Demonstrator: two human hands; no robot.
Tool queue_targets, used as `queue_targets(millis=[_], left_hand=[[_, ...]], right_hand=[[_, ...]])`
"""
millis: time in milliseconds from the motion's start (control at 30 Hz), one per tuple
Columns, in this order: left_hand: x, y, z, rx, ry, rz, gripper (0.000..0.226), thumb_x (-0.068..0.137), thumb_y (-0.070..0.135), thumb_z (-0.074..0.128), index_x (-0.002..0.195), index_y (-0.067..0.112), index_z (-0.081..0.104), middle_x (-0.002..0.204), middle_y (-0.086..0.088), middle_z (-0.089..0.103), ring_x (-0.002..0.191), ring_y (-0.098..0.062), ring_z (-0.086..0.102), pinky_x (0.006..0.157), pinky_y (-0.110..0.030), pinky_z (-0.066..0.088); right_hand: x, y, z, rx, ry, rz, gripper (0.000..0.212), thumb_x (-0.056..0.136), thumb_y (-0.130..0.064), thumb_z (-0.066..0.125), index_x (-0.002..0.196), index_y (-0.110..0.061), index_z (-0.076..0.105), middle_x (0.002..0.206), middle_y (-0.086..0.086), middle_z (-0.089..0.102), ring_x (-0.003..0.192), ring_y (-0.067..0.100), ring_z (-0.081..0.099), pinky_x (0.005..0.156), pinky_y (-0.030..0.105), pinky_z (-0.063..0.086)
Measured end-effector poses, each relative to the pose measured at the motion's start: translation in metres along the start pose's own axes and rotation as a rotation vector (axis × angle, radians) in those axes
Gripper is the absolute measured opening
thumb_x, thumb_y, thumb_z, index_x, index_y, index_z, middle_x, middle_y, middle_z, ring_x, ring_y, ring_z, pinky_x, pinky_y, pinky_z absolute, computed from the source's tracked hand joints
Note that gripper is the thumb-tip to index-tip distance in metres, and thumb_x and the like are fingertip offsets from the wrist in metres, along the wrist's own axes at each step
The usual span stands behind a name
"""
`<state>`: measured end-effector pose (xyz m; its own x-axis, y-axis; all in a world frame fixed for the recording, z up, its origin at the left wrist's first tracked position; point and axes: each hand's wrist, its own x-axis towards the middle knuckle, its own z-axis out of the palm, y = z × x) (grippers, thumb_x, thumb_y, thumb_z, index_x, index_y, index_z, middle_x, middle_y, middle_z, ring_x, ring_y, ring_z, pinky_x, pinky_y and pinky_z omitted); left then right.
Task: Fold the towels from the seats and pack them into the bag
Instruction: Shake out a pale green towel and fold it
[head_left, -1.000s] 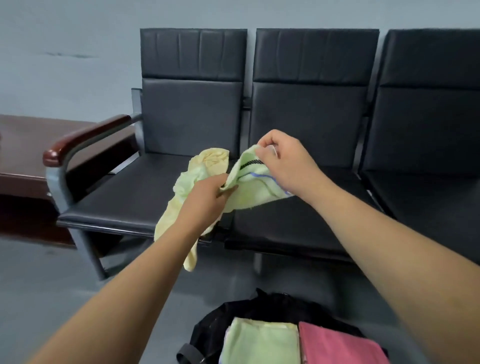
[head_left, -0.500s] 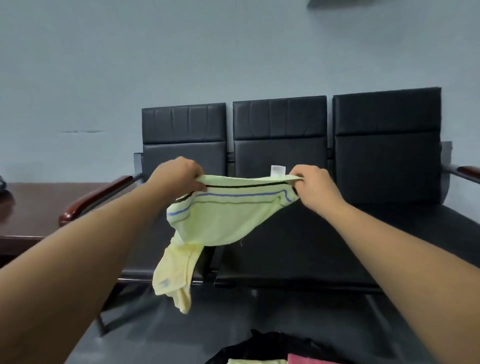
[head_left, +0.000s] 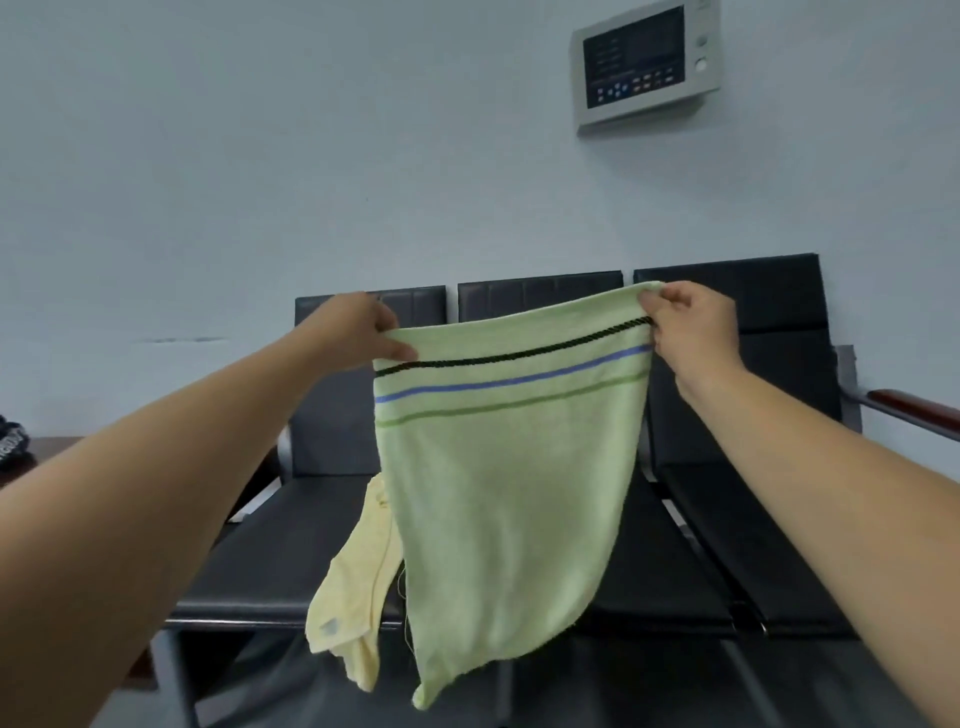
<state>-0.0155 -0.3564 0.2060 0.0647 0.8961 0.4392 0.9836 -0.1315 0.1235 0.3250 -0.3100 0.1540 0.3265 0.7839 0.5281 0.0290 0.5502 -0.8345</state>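
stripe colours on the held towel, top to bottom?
Black, blue, green on the pale green towel; head view.

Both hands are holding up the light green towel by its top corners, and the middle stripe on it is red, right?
Not quite: the middle stripe is blue, not red. The head view shows it. The left hand and right hand do hold the light green towel up by its top corners.

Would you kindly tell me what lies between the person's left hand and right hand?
In the head view, the pale green towel spans the gap: its top edge runs from the left hand to the right hand, each pinching a corner.
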Motion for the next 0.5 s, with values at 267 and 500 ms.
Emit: queue_targets(millis=[267, 500], left_hand=[[-0.016, 0.003, 0.002, 0.027, -0.256, 0.049, 0.037, 0.092, 0.049, 0.066, 0.068, 0.021, 0.064, 0.065, 0.005, 0.057, 0.066, -0.014, 0.052, 0.068, -0.031, 0.042], [-0.031, 0.022, 0.018, -0.568, -0.309, -0.007, 0.008, 0.100, 0.019, 0.060, 0.100, 0.011, 0.059, 0.086, -0.009, 0.070, 0.072, -0.024, 0.073, 0.071, -0.038, 0.062]], right_hand=[[-0.013, -0.003, -0.039, -0.147, -0.053, 0.143, 0.014, 0.095, -0.012, 0.069, 0.081, -0.014, 0.068, 0.070, -0.005, 0.059, 0.057, 0.004, 0.049, 0.049, 0.015, 0.040], [-0.014, 0.007, -0.030, -0.213, -0.084, 0.184, 0.014, 0.095, -0.008, 0.069, 0.104, 0.002, 0.071, 0.076, 0.006, 0.061, 0.054, 0.010, 0.052, 0.054, 0.022, 0.051]])
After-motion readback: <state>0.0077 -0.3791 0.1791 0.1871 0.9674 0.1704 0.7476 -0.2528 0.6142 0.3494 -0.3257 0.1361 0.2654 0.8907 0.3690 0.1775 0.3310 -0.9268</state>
